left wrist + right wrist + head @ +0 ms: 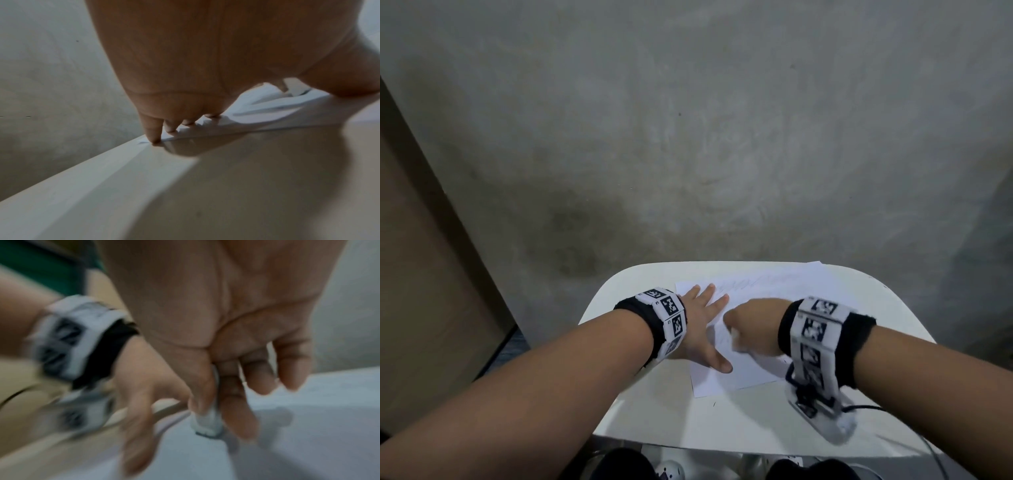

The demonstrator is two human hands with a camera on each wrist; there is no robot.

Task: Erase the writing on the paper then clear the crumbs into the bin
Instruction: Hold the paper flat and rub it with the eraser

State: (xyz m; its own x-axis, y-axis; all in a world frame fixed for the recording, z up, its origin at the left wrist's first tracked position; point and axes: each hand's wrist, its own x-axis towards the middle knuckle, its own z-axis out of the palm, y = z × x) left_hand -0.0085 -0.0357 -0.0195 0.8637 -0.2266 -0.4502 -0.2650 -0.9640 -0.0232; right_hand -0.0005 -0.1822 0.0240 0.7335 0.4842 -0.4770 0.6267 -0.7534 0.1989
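Observation:
A white sheet of paper [763, 294] with faint pencil writing lies on the small white table [654, 421]. My left hand [705, 325] lies flat on the paper's left part, fingers spread and straight; its fingertips [154, 139] press down near the paper's edge [205, 129]. My right hand [750, 329] pinches a white eraser [207, 421] between thumb and fingers, its end on the paper [308, 418] just right of the left hand. The right wrist view is motion-blurred. No bin is in view.
A grey concrete wall [688, 137] rises directly behind the table. A brown board [421, 257] leans at the left. A black cable [866, 407] trails off the table's right front. Dark shoes show below the table's near edge.

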